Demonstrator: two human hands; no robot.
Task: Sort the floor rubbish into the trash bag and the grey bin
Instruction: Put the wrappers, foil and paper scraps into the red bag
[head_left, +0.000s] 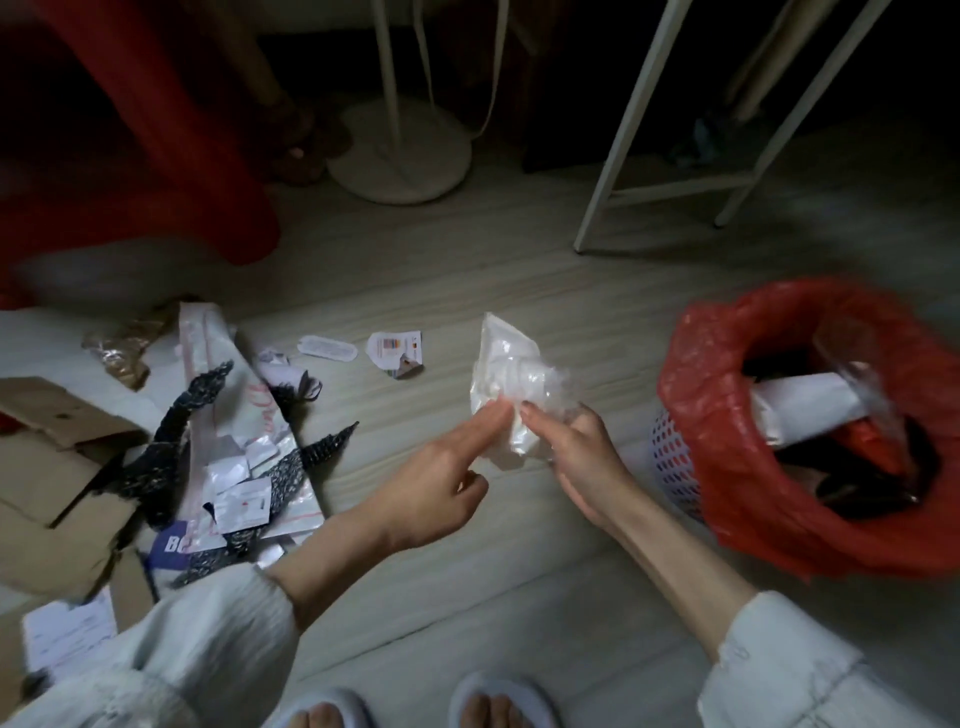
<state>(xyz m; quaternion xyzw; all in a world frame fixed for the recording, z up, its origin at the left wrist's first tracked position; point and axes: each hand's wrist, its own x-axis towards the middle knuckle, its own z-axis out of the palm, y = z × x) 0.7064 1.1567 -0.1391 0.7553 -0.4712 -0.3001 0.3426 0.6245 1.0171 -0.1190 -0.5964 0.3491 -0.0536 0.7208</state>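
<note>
The person is holding a crumpled clear plastic wrapper above the floor. The right hand is gripping the wrapper's lower end with curled fingers, while the left hand is only touching it with a straight forefinger. The red trash bag is lining a white basket just right of the hands. Cardboard and torn packaging are lying at the left.

Dim light on a pale wood-grain floor — round white stand base, white frame legs, red furniture behind.
</note>
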